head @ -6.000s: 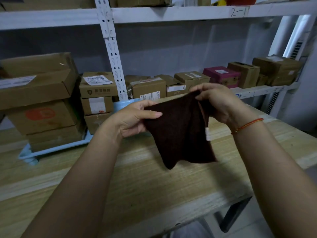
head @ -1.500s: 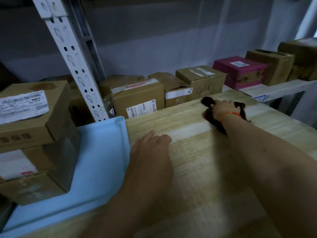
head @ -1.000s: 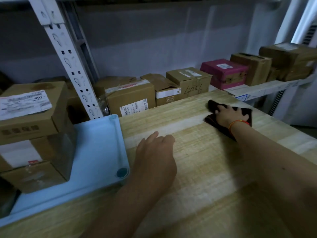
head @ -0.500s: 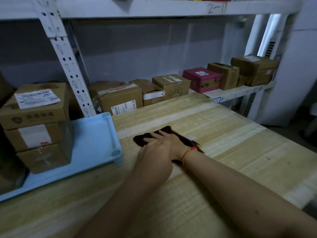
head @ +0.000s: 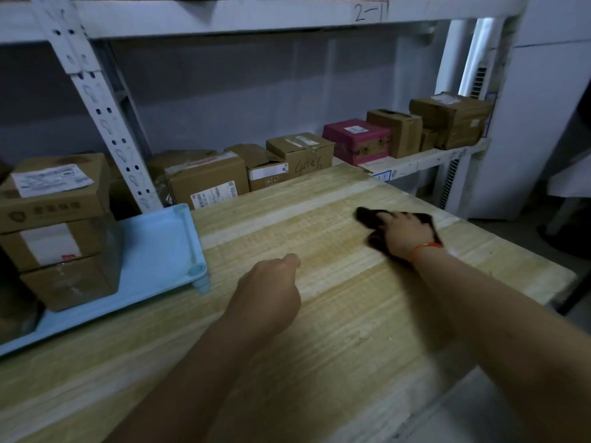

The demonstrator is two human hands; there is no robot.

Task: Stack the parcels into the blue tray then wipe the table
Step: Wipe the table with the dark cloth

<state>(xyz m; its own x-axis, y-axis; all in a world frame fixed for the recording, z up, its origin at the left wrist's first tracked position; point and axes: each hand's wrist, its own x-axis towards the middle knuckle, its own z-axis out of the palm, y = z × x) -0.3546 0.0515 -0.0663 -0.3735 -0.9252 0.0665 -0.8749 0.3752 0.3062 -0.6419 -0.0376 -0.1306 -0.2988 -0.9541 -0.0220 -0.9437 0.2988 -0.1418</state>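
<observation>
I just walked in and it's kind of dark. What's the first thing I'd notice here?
Probably the right hand pressing a dark cloth flat on the wooden table, over on the right side. Next, the blue tray at the left with brown parcels stacked on it. The pink box on the shelf behind stands out among the brown ones.

There is only one view, from a camera worn on the person's head. It looks forward and down over the bench (head: 319, 362), close enough that both forearms enter from the lower edge. The blue tray (head: 160, 238) lies at 10 o'clock, and the shelf (head: 425, 159) with boxes runs from 12 to 2 o'clock. The wide lens bends the edges of the frame.
</observation>
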